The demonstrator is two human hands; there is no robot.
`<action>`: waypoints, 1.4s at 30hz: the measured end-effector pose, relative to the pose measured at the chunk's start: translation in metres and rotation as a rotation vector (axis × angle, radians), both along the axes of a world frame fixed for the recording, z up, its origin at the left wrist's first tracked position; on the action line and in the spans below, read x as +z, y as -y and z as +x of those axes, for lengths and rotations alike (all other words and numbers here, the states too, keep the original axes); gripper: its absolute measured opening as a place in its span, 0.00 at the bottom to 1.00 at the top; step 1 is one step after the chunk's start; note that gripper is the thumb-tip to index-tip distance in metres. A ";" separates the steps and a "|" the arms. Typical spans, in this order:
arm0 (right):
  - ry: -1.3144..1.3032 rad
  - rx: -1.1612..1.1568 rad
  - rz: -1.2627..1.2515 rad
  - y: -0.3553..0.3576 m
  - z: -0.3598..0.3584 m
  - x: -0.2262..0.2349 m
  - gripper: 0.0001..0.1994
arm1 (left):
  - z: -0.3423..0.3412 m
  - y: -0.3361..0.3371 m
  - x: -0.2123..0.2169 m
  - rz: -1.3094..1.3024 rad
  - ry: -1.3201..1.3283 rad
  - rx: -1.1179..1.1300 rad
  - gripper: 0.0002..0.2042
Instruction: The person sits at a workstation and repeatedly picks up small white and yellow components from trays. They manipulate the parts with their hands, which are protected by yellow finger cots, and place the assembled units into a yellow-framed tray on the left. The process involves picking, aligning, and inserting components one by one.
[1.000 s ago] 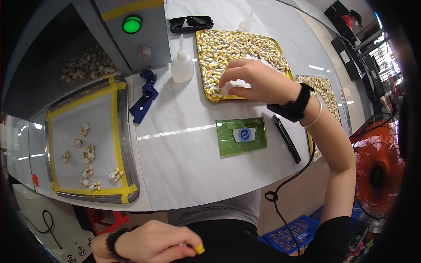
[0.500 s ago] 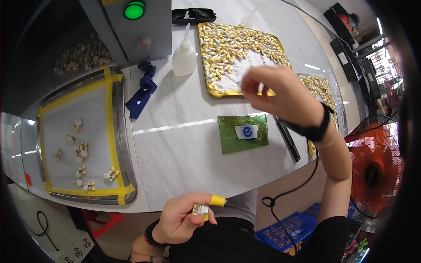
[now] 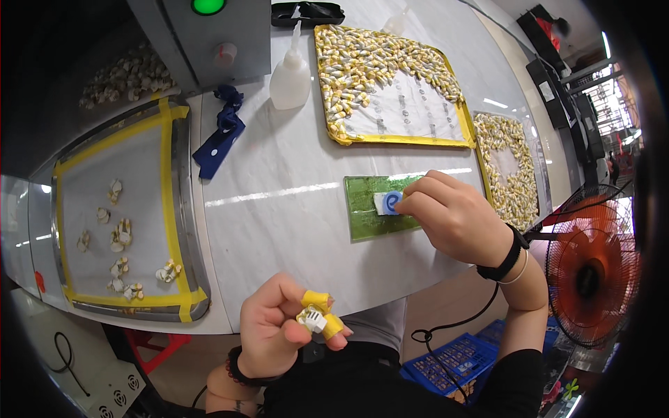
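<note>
My left hand (image 3: 275,327) is closed near the table's front edge, gripping a small white-and-yellow piece (image 3: 313,320) with dark stripes between thumb and fingers. Yellow tape wraps two of its fingertips. At the right, my right hand (image 3: 453,216) reaches over a green plate (image 3: 362,226), fingers drawn together. Its fingertips touch the edge of a blue round piece (image 3: 391,202) lying on a white pad (image 3: 380,203) on the plate. Whether they pinch anything is hidden. Beyond it stands a yellow-edged tray (image 3: 397,141) of small white-and-yellow tapered pieces, its front middle showing bare liner.
A yellow-taped screen frame (image 3: 178,230) with several whitish clumps lies left, beside a grey machine with a green button (image 3: 208,5). A squeeze bottle (image 3: 290,83) and blue cloth strap (image 3: 221,143) sit behind. Another filled tray (image 3: 519,164) and an orange fan (image 3: 592,275) are right.
My right hand has come back from the tray's front edge to the blue round piece. My left hand has turned and risen slightly, bringing a second taped fingertip into view.
</note>
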State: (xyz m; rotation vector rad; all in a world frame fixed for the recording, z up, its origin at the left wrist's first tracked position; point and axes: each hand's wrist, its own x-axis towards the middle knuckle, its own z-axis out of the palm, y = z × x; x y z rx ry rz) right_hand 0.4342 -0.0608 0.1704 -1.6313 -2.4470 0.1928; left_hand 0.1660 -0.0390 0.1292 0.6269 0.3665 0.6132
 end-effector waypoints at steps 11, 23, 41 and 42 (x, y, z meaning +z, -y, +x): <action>-0.385 -0.073 0.081 -0.002 -0.018 0.022 0.07 | 0.019 -0.001 -0.010 -0.280 0.100 -0.202 0.25; -0.645 0.250 0.154 -0.003 -0.048 0.027 0.04 | 0.028 0.003 -0.001 -0.533 0.187 -0.434 0.25; -0.577 0.180 0.195 0.019 -0.032 0.036 0.07 | 0.025 0.004 -0.002 -0.266 0.048 -0.293 0.23; -0.548 0.097 0.201 0.019 -0.027 0.040 0.07 | 0.019 0.003 -0.001 -0.204 -0.022 -0.221 0.22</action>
